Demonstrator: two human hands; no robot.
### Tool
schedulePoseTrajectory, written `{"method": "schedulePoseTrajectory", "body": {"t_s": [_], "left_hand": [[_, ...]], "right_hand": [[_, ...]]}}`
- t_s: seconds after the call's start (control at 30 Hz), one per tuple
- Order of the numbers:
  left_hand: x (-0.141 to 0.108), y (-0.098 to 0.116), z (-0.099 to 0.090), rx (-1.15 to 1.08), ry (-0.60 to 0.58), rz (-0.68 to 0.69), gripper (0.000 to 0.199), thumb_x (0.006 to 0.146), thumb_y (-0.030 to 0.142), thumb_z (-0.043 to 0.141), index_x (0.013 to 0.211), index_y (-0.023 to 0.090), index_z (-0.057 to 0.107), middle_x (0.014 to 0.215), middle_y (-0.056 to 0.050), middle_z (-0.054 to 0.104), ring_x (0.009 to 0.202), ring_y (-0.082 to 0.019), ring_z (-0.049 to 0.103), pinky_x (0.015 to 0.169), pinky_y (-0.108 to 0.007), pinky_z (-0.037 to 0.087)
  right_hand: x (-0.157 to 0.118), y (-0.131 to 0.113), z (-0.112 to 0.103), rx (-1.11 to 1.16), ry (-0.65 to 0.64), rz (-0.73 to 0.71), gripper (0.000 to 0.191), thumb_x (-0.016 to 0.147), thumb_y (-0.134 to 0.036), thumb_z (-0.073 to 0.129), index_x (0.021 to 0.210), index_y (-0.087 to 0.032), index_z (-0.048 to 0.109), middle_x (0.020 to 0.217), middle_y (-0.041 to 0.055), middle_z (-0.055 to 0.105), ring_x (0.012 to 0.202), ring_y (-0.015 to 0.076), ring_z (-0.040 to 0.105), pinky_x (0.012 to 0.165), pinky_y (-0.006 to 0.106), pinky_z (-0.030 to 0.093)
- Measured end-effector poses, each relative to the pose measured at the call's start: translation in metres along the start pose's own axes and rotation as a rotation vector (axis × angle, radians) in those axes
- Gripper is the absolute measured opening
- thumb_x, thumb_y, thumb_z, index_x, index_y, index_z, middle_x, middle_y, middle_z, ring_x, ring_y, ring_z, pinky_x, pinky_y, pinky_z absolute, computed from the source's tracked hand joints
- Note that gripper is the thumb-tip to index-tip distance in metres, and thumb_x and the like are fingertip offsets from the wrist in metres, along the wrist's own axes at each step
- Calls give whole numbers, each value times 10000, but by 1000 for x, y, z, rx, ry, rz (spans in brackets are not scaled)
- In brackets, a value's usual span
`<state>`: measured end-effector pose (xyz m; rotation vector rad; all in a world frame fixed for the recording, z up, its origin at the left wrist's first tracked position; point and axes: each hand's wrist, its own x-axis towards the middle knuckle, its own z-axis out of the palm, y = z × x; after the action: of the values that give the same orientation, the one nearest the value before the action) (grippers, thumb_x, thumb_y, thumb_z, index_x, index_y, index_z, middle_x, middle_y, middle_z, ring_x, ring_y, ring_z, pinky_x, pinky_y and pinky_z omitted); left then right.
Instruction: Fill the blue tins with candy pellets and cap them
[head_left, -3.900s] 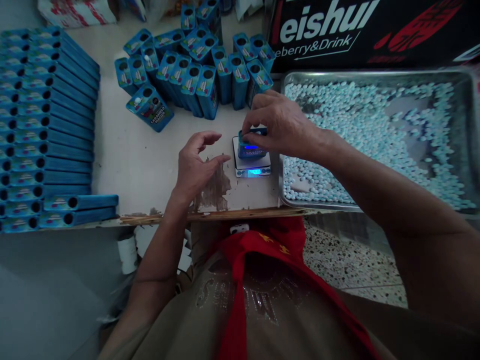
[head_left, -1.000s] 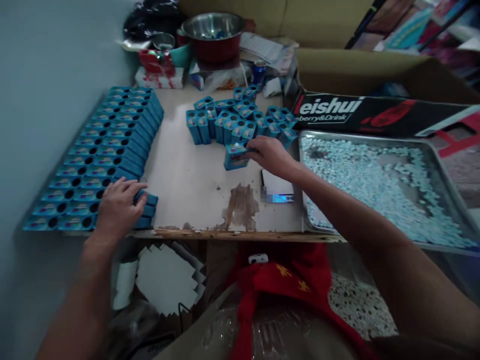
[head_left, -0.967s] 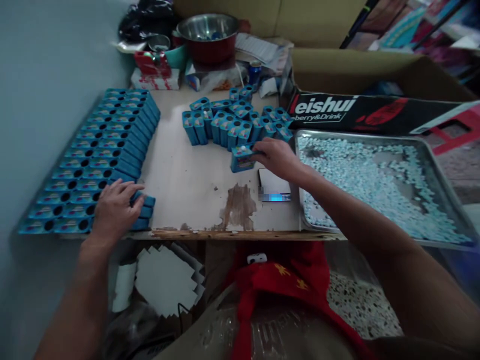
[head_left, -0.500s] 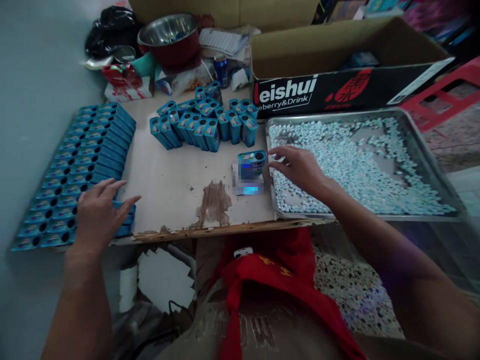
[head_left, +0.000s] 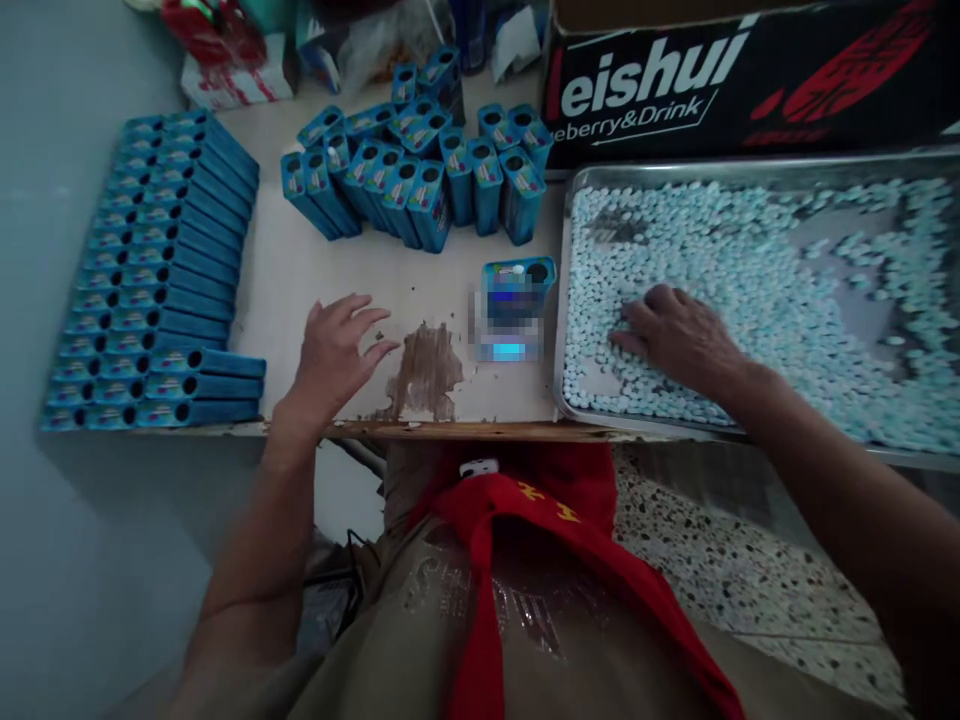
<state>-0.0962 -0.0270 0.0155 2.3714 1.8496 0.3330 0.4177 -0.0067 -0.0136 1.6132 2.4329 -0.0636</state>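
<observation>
The left hand hovers released above the tabletop, fingers spread and curved, holding nothing. The right hand reaches down among the pale tablets in the metal tray; whether its fingers grip any cannot be told. Between the hands, one blue box stands on a small scale with a lit display, both partly blurred by pixelation.

Taking the scale as the clock's centre, the left hand lies toward nine o'clock and the tray toward three. Standing blue boxes cluster toward eleven. Farther out at nine, stacked blue boxes lie in rows, dark round openings showing. A black printed carton sits toward two, and a red apron shows toward six.
</observation>
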Motion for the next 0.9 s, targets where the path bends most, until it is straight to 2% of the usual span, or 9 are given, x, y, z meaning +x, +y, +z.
{"method": "schedulePoseTrajectory", "body": {"t_s": [0.03,0.1,0.2,0.3,0.4,0.5,0.6,0.77,0.9], "left_hand": [[-1,2,1,-10,-2,-5,317,1101,489,802,1370,323,824,1619,-129,779,1539,-431,710,1385,-675,452],[-4,4,4,-48,-4,-17,302,1095,458,803,1358,312,830,1591,-127,795,1509,-425,729,1364,-660,488],[-3,10,6,-129,-6,-28,295,1086,427,807,1354,306,832,1544,-116,818,1487,-405,742,1325,-614,551],[7,19,9,-187,7,-20,310,1080,437,827,1363,309,825,1505,-104,835,1469,-388,745,1316,-591,568],[19,30,12,-234,25,4,313,1088,466,827,1355,303,828,1480,-96,843,1440,-372,750,1316,-579,573],[27,40,15,-300,28,23,287,1080,442,838,1328,298,839,1452,-92,850,1415,-361,762,1290,-550,597],[34,53,17,-378,60,50,292,1044,390,892,1313,286,847,1398,-90,866,1350,-343,795,1226,-500,633],[58,91,15,-430,218,73,215,1047,317,908,1244,262,841,1249,-68,874,1216,-306,813,1160,-476,643],[90,120,18,-440,270,110,53,1095,312,856,1133,278,842,1142,-57,840,1138,-294,785,1095,-466,642]], "right_hand": [[2,0,-3,46,-35,-12,377,1229,-380,547,1354,-115,783,1360,294,755,1133,409,736,814,402,441],[4,4,-5,224,-35,56,271,1177,-334,560,1168,-165,771,1133,210,792,903,326,708,709,375,334],[6,12,-8,735,99,287,163,1059,-360,666,963,-232,700,762,64,652,678,229,550,669,341,331],[6,16,-16,1318,133,435,250,932,-423,810,852,-246,652,713,17,595,621,168,466,617,299,360],[6,16,-28,1579,24,480,337,779,-408,960,820,-223,681,795,32,666,672,140,537,625,264,417],[8,16,-40,1582,-129,431,353,695,-345,1019,883,-208,753,824,41,714,748,157,629,701,276,508],[17,13,-55,1401,-219,291,281,776,-302,977,935,-200,769,729,32,699,692,158,607,692,307,497],[45,-4,-93,1101,-187,82,92,962,-218,808,1040,-194,766,693,8,689,639,155,602,662,327,465],[69,-18,-124,943,-112,-52,76,994,-242,850,1049,-231,800,732,-15,690,689,165,646,703,322,475]]}}
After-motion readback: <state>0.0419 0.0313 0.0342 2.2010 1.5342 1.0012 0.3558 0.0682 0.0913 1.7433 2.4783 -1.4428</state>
